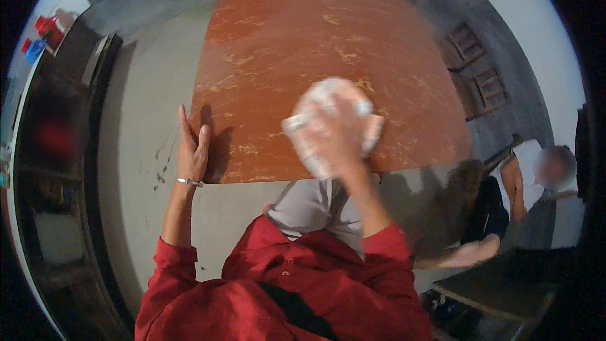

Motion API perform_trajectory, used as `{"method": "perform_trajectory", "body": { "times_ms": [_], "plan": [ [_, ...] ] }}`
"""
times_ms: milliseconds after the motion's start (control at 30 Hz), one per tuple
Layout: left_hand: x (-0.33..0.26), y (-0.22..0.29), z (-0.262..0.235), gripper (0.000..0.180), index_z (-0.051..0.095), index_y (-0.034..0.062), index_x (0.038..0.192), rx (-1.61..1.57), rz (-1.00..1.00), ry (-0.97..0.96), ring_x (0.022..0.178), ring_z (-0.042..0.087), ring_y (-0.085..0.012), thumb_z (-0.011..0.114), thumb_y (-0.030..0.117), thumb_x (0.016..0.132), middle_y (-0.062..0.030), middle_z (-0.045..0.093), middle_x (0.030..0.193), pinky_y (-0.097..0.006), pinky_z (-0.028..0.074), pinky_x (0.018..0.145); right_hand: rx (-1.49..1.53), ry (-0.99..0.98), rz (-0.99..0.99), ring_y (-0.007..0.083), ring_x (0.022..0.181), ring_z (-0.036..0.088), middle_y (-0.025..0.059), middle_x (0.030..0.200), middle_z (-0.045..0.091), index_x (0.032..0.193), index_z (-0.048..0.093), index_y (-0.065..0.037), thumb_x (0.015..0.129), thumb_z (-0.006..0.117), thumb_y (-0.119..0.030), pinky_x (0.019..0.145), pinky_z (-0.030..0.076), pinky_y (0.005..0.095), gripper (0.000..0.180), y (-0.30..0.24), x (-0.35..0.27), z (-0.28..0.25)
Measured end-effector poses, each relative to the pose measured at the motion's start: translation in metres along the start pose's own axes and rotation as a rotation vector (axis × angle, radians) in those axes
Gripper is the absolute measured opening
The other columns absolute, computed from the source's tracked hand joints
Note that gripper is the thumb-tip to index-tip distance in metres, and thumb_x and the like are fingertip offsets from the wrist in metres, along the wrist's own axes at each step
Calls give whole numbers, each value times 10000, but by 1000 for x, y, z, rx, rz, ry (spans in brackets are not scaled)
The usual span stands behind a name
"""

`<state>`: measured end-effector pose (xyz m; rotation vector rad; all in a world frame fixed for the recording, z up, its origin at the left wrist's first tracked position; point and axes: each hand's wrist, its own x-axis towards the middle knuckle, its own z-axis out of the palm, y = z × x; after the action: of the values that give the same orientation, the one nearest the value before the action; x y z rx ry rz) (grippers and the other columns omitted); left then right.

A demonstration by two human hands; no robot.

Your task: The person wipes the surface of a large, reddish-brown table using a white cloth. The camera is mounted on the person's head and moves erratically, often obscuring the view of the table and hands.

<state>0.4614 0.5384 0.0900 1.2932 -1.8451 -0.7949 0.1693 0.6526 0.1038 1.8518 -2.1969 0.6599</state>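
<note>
Near the front edge of the worktop (pixel 303 31), right of its middle, the right hand (pixel 338 142) presses a crumpled white cloth (pixel 328 98) flat against the reddish-brown, scuffed surface; the fingers are curled over the wad and closed on it, so the grip is full and the cloth bulges out beyond the fingertips toward the far side. The left hand (pixel 191 145) lies open and flat at the front left corner of the worktop, fingers extended and holding nothing, a thin metal bracelet (pixel 189 182) at the wrist; it appears to steady the board. Pale streaks and blotches are scattered across the surface, densest around the cloth and along the front edge. Judged from this posture, wiping goes best with the palm kept low so that the whole wad bears on the surface, with overlapping passes carried out to the edges and corners, and with the bracing hand kept clear of the wiped area. A second person (pixel 536 183) sits well apart beyond the right edge, taking no part
</note>
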Motion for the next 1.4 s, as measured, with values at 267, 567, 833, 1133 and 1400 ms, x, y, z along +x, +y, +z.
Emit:
{"method": "perform_trajectory", "body": {
  "times_ms": [267, 567, 833, 1133, 1400],
  "plan": [
    [1, -28, -3, 691, 158, 131, 1557, 278, 133, -17, 1349, 417, -400, 504, 353, 1001, -221, 355, 1517, -447, 399, 1060, 169, -68, -95, 306, 1373, 371, 36, 1459, 460, 1345, 575, -323, 791, 690, -443, 1106, 238, 614, 579, -39, -35, -9],
    [-4, -4, 4, 624, 265, 141, 1533, 361, 208, 15, 1432, 275, -385, 531, 280, 986, -200, 304, 1549, -499, 289, 1125, -245, -3, 583, 369, 1415, 291, 124, 1462, 437, 1374, 548, -241, 871, 599, -530, 1102, 189, 662, 583, 152, -57, -50],
    [4, -17, 3, 583, 350, 190, 1504, 551, 295, -56, 1474, 172, -388, 513, 99, 952, -146, 285, 1573, -618, 153, 1144, 70, 52, -7, 398, 1357, 335, 152, 1429, 426, 1327, 561, -235, 815, 660, -509, 1045, 217, 716, 589, -62, -22, 14],
    [5, -13, 6, 556, 371, 138, 1482, 439, 297, -65, 1411, 318, -378, 513, 77, 948, -170, 420, 1481, -456, 303, 1140, 25, -138, 129, 299, 1399, 311, 56, 1490, 409, 1381, 539, -274, 871, 601, -505, 1122, 203, 593, 564, 49, -17, -13],
    [0, 1, 4, 527, 410, 84, 1449, 395, 261, -10, 1395, 342, -376, 523, 59, 935, -154, 451, 1454, -463, 308, 1142, -134, -170, 443, 399, 1437, 221, 156, 1553, 293, 1452, 448, -272, 881, 553, -582, 1099, 144, 689, 658, 57, 10, -11]
  ]
}}
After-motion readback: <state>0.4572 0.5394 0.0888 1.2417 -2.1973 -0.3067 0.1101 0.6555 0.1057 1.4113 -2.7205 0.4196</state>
